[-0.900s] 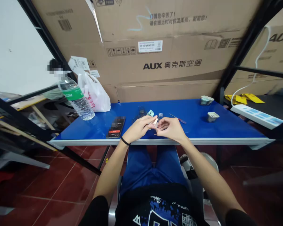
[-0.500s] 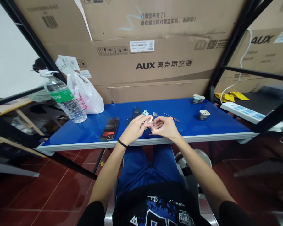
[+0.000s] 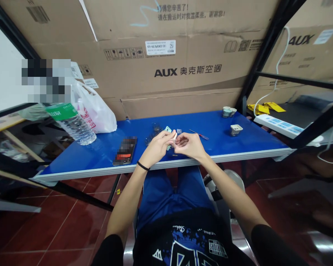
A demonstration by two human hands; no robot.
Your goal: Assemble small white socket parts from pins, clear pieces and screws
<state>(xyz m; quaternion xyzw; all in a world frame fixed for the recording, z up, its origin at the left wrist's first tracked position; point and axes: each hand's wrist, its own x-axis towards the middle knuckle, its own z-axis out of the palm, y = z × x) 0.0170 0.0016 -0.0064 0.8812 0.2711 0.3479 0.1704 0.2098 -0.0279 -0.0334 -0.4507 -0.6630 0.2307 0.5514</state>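
Near the front edge of the blue table, my left hand (image 3: 158, 145) pinches a small white plastic piece (image 3: 175, 136) between thumb and fingers. Closed in a pinch, my right hand (image 3: 191, 146) meets that piece from the right; its fingertips hide whatever is between them. Just behind the hands lie a pale green piece (image 3: 168, 129), a little clear part (image 3: 179, 131) and a cluster of dark, see-through parts (image 3: 156, 130). A thin screwdriver (image 3: 199, 135) rests beyond my right hand.
A phone (image 3: 125, 150) lies left of my hands. Behind it stand a water bottle (image 3: 69, 123) and a white plastic bag (image 3: 101, 112). Small white cup-shaped parts (image 3: 235, 130) sit at the right, near a power strip (image 3: 287, 127). A large cardboard box (image 3: 188, 88) closes the back.
The view has shifted slightly. My right fingertips have come closer to the white piece in my left hand. Things on the table stay where they were.
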